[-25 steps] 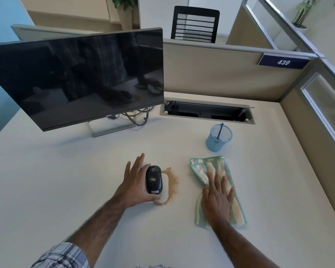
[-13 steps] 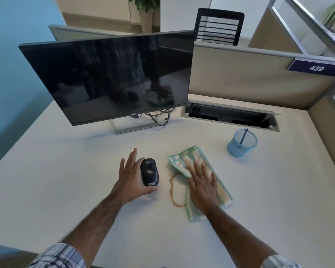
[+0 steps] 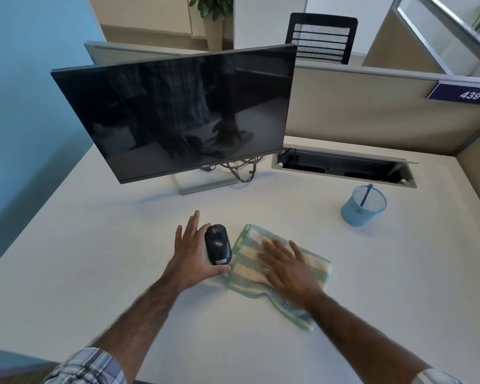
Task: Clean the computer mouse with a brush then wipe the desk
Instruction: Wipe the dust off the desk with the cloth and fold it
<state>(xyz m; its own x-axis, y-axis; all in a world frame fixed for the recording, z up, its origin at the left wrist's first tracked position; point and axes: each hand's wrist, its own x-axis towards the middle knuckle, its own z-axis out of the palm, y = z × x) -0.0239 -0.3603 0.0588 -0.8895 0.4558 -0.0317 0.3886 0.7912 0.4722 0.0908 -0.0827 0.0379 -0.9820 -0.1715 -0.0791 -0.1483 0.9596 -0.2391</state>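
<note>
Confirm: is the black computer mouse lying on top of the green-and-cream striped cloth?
No, the black computer mouse is beside the green-and-cream striped cloth, off its left edge, held by the left hand.

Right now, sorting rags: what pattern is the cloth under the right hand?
The cloth has green and cream stripes, clearest in the head view.

Monitor [image 3: 175, 112] upper centre; mouse [image 3: 218, 245] mid-frame against left hand [image 3: 190, 253]; cloth [image 3: 245, 268] just right of it, under right hand [image 3: 288, 268]; pen cup [image 3: 363, 207] farther right.
</note>
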